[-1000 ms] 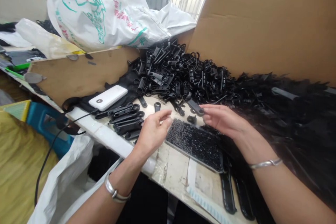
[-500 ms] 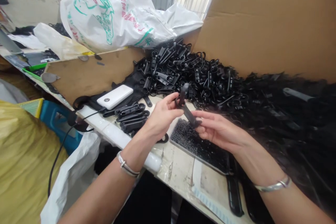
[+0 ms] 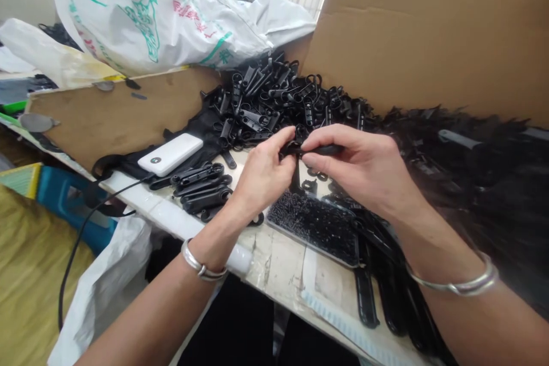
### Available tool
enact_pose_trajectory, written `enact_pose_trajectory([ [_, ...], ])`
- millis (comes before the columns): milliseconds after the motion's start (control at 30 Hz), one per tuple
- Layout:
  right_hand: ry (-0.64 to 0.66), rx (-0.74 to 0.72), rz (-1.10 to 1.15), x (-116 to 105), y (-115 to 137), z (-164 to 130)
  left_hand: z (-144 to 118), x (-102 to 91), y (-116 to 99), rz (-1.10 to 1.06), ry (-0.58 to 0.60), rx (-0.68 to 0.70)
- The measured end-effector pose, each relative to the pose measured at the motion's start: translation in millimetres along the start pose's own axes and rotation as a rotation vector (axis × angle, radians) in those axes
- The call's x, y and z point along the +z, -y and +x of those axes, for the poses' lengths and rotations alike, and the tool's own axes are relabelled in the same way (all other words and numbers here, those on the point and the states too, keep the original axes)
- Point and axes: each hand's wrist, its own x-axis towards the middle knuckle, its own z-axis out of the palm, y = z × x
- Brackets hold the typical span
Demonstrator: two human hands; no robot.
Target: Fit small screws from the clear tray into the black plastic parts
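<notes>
My left hand (image 3: 266,174) is closed around a black plastic part (image 3: 295,178), a narrow bar hanging down below the fingers. From the other side my right hand (image 3: 360,168) pinches a dark, bar-like piece (image 3: 329,150) lying crosswise against the part's upper end. Fingers hide where the two meet, so I cannot tell whether they are joined. Under the hands is a shallow tray (image 3: 355,263) of tiny dark pieces. A row of long black plastic parts (image 3: 203,191) lies left of my left hand.
Behind the hands rises a big heap of black plastic parts (image 3: 257,108), against a cardboard sheet (image 3: 429,28). A white power bank (image 3: 170,154) with a black cable (image 3: 92,211) sits at the left. Long black strips (image 3: 366,297) lie near the table's front edge.
My right hand has moved up and turned over, now pinching a crosswise piece at the part's top rather than its lower end. The view has shifted slightly to the right.
</notes>
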Motion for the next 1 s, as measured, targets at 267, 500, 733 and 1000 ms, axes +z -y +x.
enact_pose_trajectory([
  [267,-0.275,0.11,-0.03,15,-5,-1,-5,-3.3,3,-0.478,0.289,-0.332],
  [500,-0.107,-0.199,-0.424,26,-21,-14,1,-9.7,10,0.167,-0.046,0.013],
  [733,-0.359,-0.132,-0.313,20,-30,-20,5,-19.6,12,-0.133,-0.191,-0.375],
  [1000,0.14,0.622,0.165,36,-109,18,-26,-28.9,9,-0.393,-0.052,-0.512],
])
